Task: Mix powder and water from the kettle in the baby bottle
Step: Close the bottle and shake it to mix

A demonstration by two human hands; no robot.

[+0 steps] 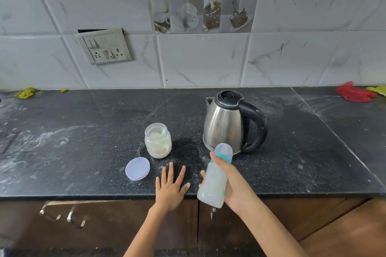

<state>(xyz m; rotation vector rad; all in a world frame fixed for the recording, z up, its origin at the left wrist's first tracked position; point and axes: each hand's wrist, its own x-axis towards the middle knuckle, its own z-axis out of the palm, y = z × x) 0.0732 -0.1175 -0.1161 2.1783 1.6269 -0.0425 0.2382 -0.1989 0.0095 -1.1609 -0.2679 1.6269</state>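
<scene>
My right hand [231, 185]: fingers wrapped around the baby bottle [216, 177], tilted, above the counter's [83, 152] near edge.
My left hand [170, 186]: flat, fingers spread, empty.
Kettle [225, 123]: just beyond the bottle.
Powder jar [158, 141]: left, uncapped.

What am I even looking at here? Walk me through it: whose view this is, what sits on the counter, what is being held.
This is one picture from a camera worn on a person's head, looking down at their own bare hands. There is no robot. On the black stone counter stand a steel electric kettle with its lid closed and an open jar of powder. The jar's lid lies flat beside it. The left hand rests flat on the counter, empty. The right hand grips a capped baby bottle, tilted, off the counter.
</scene>
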